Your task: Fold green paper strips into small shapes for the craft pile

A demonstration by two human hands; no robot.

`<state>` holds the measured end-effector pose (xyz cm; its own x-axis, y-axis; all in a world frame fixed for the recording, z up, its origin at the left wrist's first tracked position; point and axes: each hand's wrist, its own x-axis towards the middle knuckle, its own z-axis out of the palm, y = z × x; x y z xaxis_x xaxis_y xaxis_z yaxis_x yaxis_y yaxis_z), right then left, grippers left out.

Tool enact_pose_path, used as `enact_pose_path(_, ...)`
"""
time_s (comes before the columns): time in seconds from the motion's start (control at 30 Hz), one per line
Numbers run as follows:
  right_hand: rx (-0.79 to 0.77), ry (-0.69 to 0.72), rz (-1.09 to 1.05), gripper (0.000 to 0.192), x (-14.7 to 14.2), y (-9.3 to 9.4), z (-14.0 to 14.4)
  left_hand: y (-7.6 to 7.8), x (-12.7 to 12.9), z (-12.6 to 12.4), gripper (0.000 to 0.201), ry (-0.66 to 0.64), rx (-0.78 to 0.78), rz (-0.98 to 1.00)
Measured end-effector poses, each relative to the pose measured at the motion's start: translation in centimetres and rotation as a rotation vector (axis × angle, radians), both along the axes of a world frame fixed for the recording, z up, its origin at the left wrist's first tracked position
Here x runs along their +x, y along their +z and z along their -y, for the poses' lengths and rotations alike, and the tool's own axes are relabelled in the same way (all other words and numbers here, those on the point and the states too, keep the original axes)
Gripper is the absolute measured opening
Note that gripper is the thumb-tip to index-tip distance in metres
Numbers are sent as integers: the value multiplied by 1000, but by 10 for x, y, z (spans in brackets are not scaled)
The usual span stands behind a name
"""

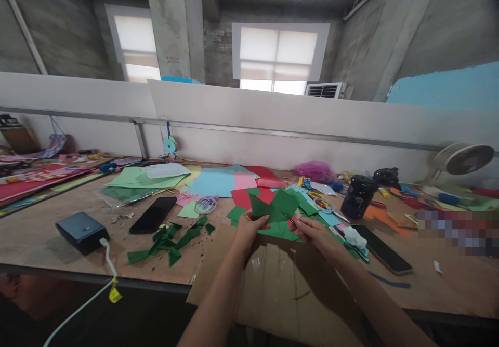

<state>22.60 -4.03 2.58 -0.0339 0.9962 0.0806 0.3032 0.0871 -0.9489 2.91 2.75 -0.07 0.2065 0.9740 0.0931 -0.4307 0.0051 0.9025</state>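
My left hand (248,227) grips a folded piece of dark green paper (273,207) by its left lower edge, holding it just above the table. My right hand (312,231) pinches the same paper at its lower right. Under the paper lie more green sheets (283,230) and red sheets (244,197). A brown cardboard sheet (273,284) lies beneath my forearms at the table's front edge.
Green paper scraps (171,240) lie left of my hands, past them a black phone (153,215) and a black power bank (81,231) with a white cable. Right: scissors (325,205), a dark jar (357,196), another phone (382,256), a white fan (462,158). Coloured paper stacks (218,181) lie behind.
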Motion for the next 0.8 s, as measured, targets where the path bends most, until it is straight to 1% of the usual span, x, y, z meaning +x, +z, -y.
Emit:
enact_pose_path(0.23, 4, 16, 44, 47, 1, -2, -2, -2, 0, -1, 44, 4, -1, -11)
enact_pose_path(0.47, -6, -8, 63, 47, -2, 0, 0, 2, 0, 1, 44, 4, 8, 10)
enact_pose_path(0.8, 4, 15, -6, 45, 3, -13, -10, -2, 1, -1, 43, -26, -1, 15)
